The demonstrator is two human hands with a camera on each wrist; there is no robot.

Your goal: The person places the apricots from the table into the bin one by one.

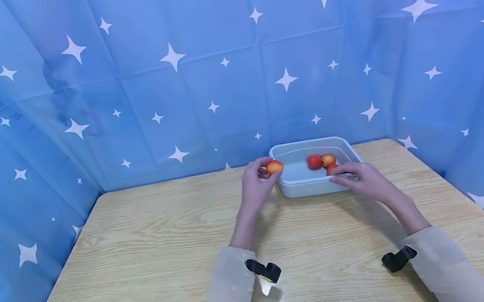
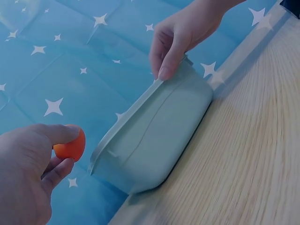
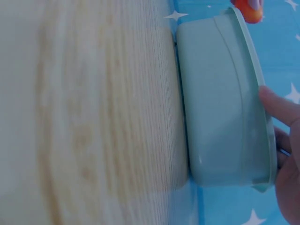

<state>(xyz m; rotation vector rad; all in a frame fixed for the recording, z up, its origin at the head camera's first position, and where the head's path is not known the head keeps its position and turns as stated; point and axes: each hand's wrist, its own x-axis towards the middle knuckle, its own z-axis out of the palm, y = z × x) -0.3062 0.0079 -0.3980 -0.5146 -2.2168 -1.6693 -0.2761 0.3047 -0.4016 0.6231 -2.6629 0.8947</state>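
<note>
My left hand [image 1: 257,182] pinches a small red-and-yellow fruit [image 1: 274,166] between thumb and fingers, at the left end of a pale blue-green plastic box [image 1: 308,188]. In the left wrist view the fruit [image 2: 71,146] looks orange, held just outside the box's near corner. My right hand [image 1: 363,181] grips the box's front rim near its right end, thumb outside and fingers reaching inside. Three similar fruits lie together in the box: a red one [image 1: 314,161], a yellow-red one [image 1: 328,160], and another red one [image 1: 331,169] right at my right fingertips, partly hidden.
The box stands at the back edge of a light wood-grain table [image 1: 167,247]. A blue curtain [image 1: 215,88] with white stars hangs behind and at both sides. Each sleeve carries a small black wrist camera, the left [image 1: 264,270] and the right [image 1: 398,258].
</note>
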